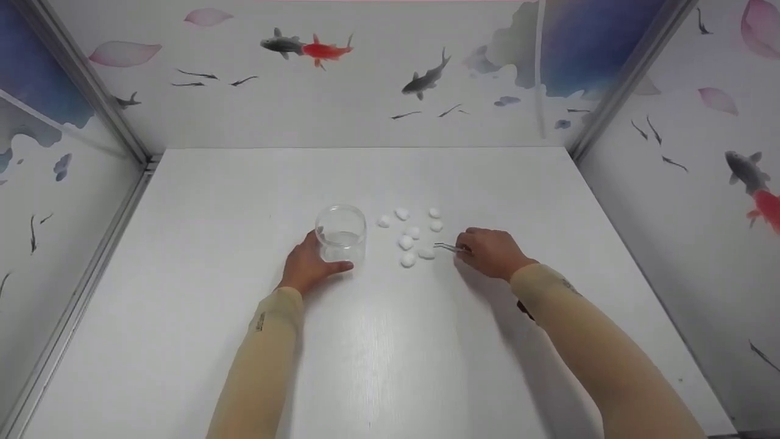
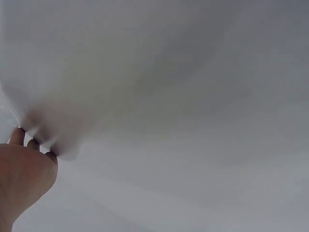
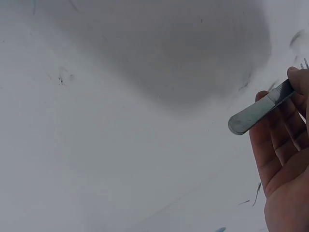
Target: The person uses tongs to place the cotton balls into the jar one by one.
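A clear jar [image 1: 341, 235] stands upright on the white table, with its round mouth facing up. My left hand [image 1: 308, 265] grips it low from the left, the thumb across its front and the other fingers mostly hidden behind the jar. My right hand [image 1: 490, 251] pinches metal tweezers [image 3: 253, 116] between thumb and fingers. Their tips point left and stand slightly apart, with nothing seen between them. Just left of the tips lies a white cotton ball [image 1: 426, 253]. Several more cotton balls [image 1: 406, 242] are scattered between the jar and the right hand.
The white table [image 1: 378, 353] meets a panel wall [image 1: 365, 116] painted with fish and petals at the back. Similar panels flank it left [image 1: 61, 244] and right [image 1: 701, 201], with metal posts at the corners.
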Action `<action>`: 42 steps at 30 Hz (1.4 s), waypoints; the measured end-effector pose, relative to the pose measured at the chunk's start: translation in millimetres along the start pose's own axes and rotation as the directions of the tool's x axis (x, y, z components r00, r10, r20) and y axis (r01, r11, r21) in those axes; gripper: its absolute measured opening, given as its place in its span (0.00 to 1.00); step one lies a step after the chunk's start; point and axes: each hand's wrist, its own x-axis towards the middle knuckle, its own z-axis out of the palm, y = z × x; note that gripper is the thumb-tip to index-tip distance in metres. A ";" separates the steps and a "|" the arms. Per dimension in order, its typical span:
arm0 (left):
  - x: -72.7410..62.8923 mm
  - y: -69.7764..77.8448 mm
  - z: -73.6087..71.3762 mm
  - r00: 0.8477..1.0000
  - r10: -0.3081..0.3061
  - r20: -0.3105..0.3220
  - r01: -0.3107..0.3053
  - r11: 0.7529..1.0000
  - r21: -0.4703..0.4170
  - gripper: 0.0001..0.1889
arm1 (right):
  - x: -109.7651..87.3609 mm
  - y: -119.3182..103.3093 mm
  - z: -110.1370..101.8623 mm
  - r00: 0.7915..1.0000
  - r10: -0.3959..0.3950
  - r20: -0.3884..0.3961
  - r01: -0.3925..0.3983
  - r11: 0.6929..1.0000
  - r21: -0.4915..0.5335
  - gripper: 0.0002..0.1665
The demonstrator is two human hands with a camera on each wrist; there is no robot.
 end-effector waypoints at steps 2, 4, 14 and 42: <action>0.7 -0.5 0.1 1.000 0.004 0.001 -0.004 1.000 -0.002 0.58 | 0.0 -0.7 -2.4 1.000 -0.013 -0.012 0.013 1.000 0.005 0.06; 1.1 -1.0 0.3 1.000 0.004 0.005 -0.004 1.000 -0.008 0.58 | -0.1 -2.0 -4.3 0.999 -0.029 -0.024 0.029 0.999 0.014 0.06; 0.9 -2.5 0.7 0.998 -0.048 0.030 0.047 0.999 0.005 0.59 | 1.3 -8.4 -1.9 0.991 -0.122 -0.051 0.124 0.992 0.032 0.06; 2.3 -7.0 3.6 1.000 -0.007 0.024 0.006 1.000 0.012 0.56 | 7.0 -11.7 16.3 0.996 -0.086 0.001 0.086 0.996 0.020 0.03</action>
